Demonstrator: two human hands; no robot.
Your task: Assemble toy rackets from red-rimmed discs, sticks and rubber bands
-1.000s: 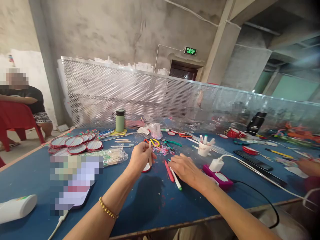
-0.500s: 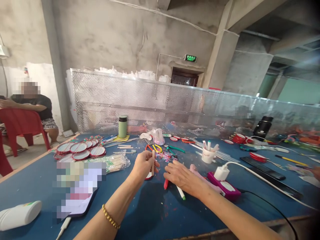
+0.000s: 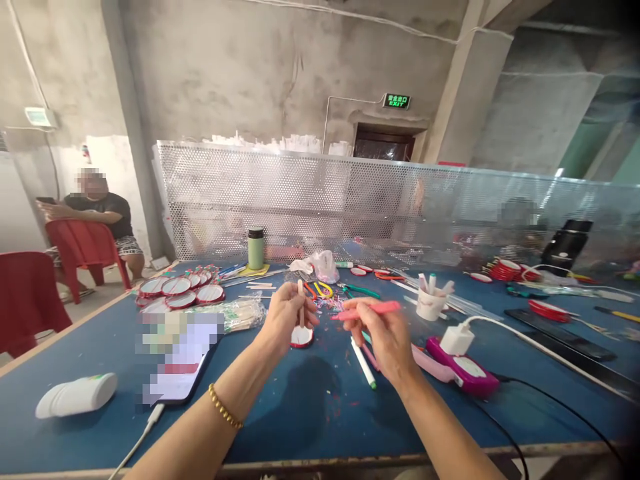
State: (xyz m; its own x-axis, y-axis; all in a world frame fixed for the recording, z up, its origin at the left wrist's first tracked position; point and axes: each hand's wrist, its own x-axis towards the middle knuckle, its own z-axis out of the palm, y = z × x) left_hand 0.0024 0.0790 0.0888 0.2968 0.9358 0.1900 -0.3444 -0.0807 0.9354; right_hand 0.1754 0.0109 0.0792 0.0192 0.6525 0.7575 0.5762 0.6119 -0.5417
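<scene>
My left hand [image 3: 285, 319] is closed on a flat wooden stick [image 3: 301, 300], which stands nearly upright. At its lower end is a small white disc with a red rim [image 3: 301, 336], and the fingers partly cover the join. In my right hand [image 3: 384, 337] a red marker [image 3: 373, 310] lies between thumb and fingers, its narrow end pointing left towards the left hand. Just below that hand, a white marker with a green end [image 3: 363, 363] rests on the table beside a thin pink pen [image 3: 371, 352].
Red-rimmed discs [image 3: 176, 286] are piled at left, behind a bag of sticks [image 3: 243, 313] and a phone [image 3: 187, 363]. A white bottle [image 3: 77, 395] lies front left. Pliers [image 3: 361, 291] are behind my hands. At right stand a pen cup [image 3: 431, 305] and purple power block [image 3: 463, 368].
My right hand has picked up the red marker from the table and raised it. The left hand still holds the stick, and more of the disc shows. The camera view has shifted left.
</scene>
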